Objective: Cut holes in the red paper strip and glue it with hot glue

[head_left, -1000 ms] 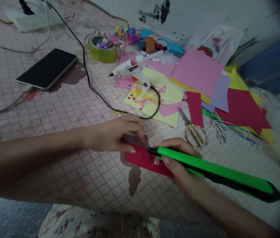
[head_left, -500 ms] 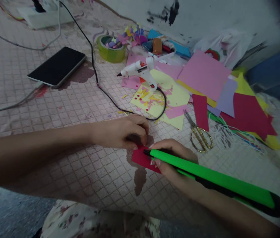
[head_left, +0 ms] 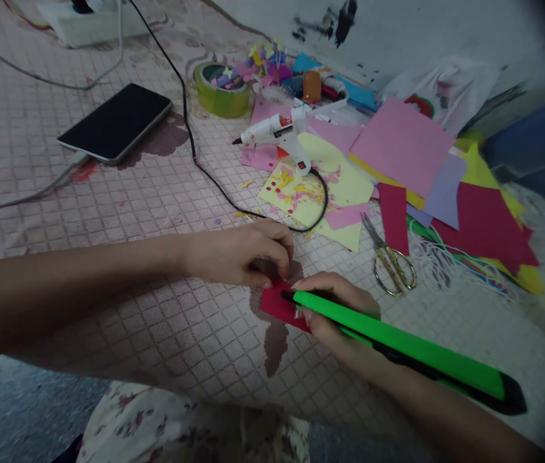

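Green tool (head_left: pixel 400 340) shifted left; tip (head_left: pixel 288 296) over red strip (head_left: pixel 275 305).

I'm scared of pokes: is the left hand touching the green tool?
Apart: the head view shows red paper between the left hand and the green tool.

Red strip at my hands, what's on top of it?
Over the red strip is the black tip of the green tool, held in the right hand; the left hand is at its far edge. The right hand covers the strip's right end, which can't be seen.
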The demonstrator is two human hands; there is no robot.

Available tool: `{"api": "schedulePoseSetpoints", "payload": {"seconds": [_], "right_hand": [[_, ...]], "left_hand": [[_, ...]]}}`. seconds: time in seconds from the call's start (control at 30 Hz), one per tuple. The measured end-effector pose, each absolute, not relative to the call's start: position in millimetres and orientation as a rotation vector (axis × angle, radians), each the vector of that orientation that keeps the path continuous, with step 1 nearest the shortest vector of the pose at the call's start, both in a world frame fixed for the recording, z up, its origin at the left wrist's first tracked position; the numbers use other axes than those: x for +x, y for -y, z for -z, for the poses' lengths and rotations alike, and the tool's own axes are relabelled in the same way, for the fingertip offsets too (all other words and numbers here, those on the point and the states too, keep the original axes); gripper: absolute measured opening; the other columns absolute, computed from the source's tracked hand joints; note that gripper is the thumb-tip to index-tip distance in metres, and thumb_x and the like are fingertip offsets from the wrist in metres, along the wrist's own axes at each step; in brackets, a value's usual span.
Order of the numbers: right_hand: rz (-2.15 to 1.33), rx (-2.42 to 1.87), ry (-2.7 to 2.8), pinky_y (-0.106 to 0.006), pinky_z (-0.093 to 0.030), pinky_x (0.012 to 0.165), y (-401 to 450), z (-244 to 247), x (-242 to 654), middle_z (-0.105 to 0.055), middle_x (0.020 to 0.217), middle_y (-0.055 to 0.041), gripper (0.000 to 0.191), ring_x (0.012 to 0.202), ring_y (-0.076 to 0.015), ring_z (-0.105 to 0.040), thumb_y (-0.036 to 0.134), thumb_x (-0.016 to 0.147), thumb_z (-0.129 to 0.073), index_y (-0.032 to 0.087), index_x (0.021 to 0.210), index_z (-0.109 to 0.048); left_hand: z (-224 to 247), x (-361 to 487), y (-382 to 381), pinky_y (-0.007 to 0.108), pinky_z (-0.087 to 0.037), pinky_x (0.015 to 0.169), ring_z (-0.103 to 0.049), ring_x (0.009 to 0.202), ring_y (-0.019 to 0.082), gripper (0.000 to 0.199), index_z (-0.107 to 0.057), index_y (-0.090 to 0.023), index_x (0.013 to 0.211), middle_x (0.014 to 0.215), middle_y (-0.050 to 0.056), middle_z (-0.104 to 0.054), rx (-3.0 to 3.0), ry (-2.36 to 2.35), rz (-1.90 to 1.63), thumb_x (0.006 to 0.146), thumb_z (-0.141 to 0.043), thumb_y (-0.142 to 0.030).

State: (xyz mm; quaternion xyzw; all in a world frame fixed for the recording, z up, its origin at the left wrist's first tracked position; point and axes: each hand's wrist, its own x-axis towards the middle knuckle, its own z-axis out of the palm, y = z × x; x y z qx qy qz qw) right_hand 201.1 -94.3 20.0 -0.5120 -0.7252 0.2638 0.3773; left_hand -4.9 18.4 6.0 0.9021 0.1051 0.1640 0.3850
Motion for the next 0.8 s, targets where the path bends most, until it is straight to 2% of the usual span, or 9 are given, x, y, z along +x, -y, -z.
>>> {"api": "schedulePoseSetpoints", "payload": {"seconds": [0.33, 0.8], "right_hand": [[-0.695, -1.341, 1.865, -0.024, -0.059, 0.059, 95.4, -18.9, 201.1, -0.079, 0.08, 0.0005, 0.015, 0.066, -0.0155, -0.074, 0.015, 0.078, -0.062, 0.025, 0.086, -0.068], [-0.737, -1.311, 1.933, -0.024, -0.053, 0.057, 98.4, -13.9, 204.0, -0.075, 0.079, 0.0014, 0.022, 0.066, -0.0138, -0.07, 0.01, 0.077, -0.059, 0.023, 0.092, -0.068]], "left_hand": [[-5.6, -4.7, -18.8, 0.03, -0.046, 0.094, -0.058, 0.106, 0.02, 0.017, -0.071, -0.02, 0.095, 0.112, 0.007, -0.061, 2.276, -0.259, -0.408, 0.083, -0.066, -0.009], [-6.8, -3.8, -18.6, 0.03, -0.045, 0.094, -0.058, 0.106, 0.019, 0.021, -0.071, -0.02, 0.094, 0.111, 0.007, -0.062, 2.289, -0.259, -0.4, 0.082, -0.064, -0.004]]}}
